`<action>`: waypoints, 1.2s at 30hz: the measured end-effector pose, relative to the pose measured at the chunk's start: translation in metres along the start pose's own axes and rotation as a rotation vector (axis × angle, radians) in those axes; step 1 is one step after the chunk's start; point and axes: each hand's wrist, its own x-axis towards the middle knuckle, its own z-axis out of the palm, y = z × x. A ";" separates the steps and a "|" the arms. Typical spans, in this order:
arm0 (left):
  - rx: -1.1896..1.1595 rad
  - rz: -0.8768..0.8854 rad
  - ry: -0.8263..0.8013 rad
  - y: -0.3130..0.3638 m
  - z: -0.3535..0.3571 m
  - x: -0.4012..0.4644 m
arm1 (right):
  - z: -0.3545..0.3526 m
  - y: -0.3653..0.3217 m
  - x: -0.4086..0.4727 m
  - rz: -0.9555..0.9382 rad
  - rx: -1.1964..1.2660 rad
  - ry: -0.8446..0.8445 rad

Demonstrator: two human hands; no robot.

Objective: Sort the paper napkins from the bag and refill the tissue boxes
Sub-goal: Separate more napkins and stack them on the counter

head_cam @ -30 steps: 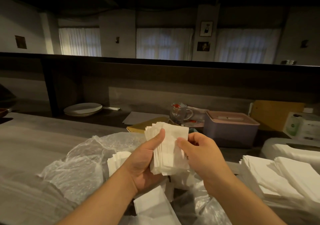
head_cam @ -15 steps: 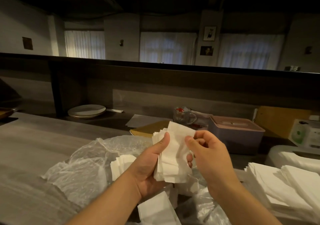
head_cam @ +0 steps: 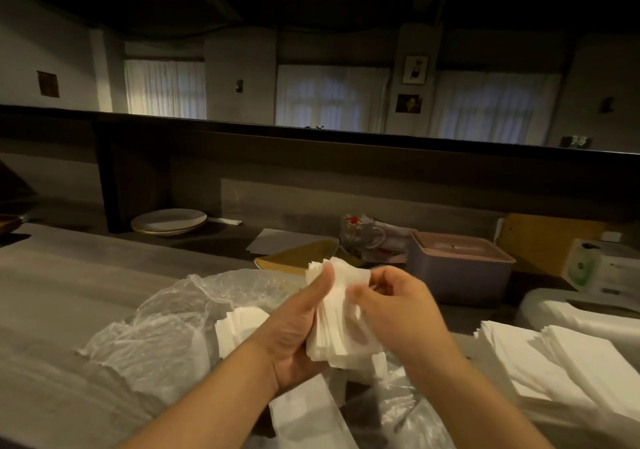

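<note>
White napkins (head_cam: 341, 327) are gripped in a stack by the left hand (head_cam: 294, 334) above the plastic bag (head_cam: 162, 331), their top edge pinched by right hand (head_cam: 394, 306) fingers (head_cam: 358, 296).

A stack of white plates (head_cam: 169, 221) sits on the counter (head_cam: 52, 286) at the back; a glass mug (head_cam: 363, 232) stands near a brown envelope (head_cam: 298, 255).

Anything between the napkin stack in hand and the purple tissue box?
Nothing visible. The left hand holds the napkin stack, the right hand pinches its top, and the purple tissue box sits behind and right, lid closed.
</note>
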 end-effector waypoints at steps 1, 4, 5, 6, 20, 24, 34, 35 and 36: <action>0.048 0.004 0.022 0.000 0.002 -0.001 | 0.003 0.001 -0.003 0.012 0.013 0.006; 0.144 0.007 0.088 0.001 0.014 -0.006 | -0.001 -0.003 -0.017 0.009 0.058 0.031; 0.142 0.036 0.102 0.003 0.018 -0.008 | -0.005 -0.007 -0.023 0.016 0.082 0.008; 0.132 0.073 0.108 0.004 0.025 -0.012 | -0.011 -0.011 -0.030 0.023 0.102 -0.035; 0.860 0.229 -0.120 -0.098 0.117 -0.046 | -0.193 0.028 -0.143 -0.076 -0.561 -0.059; 1.048 0.281 -0.185 -0.142 0.129 -0.042 | -0.219 0.061 -0.157 -0.126 -0.669 -0.072; 1.154 0.294 -0.263 -0.150 0.134 -0.037 | -0.228 0.107 -0.161 -0.085 -0.345 -0.015; 1.172 0.303 -0.248 -0.151 0.134 -0.037 | -0.229 0.107 -0.160 -0.077 -0.340 -0.011; 1.178 0.311 -0.219 -0.151 0.135 -0.038 | -0.230 0.106 -0.158 -0.071 -0.326 -0.010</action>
